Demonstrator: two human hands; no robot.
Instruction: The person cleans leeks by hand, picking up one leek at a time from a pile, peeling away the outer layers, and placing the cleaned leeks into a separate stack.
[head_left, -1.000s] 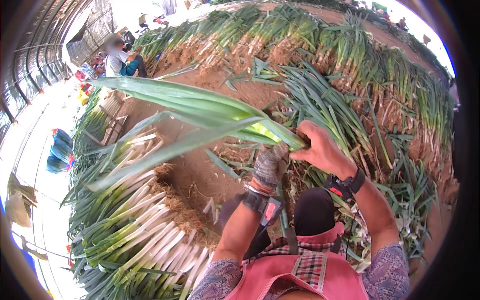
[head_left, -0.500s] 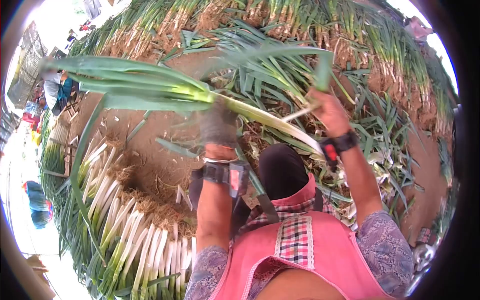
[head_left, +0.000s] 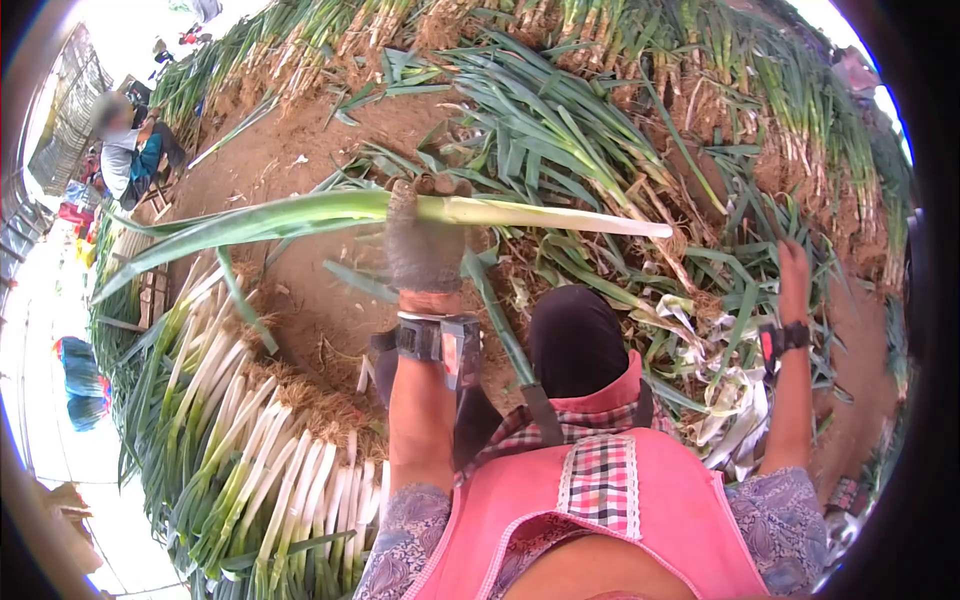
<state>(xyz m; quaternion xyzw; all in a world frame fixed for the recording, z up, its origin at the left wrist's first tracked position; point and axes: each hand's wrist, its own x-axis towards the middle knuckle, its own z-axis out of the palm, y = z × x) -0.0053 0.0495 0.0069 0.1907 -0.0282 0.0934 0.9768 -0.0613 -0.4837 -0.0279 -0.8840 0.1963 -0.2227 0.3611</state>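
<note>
My left hand, in a dark, soiled glove, is closed around a leek above the ground. The white shank points right and its green leaves trail to the left. Out to the right, my bare right hand hovers over a heap of leek leaves and peelings, apart from the held leek. Its fingers look stretched out, with nothing visible in them. Both wrists wear dark bands.
Trimmed leeks lie in a row at lower left, roots inward. A pile of untrimmed leeks lies ahead, with more bundles along the far edge. A seated person is at far left.
My right hand has moved away from the leek to the right, and the strip of leaf it held no longer shows in it. The leek has swung nearly level, with fewer leaves on it.
</note>
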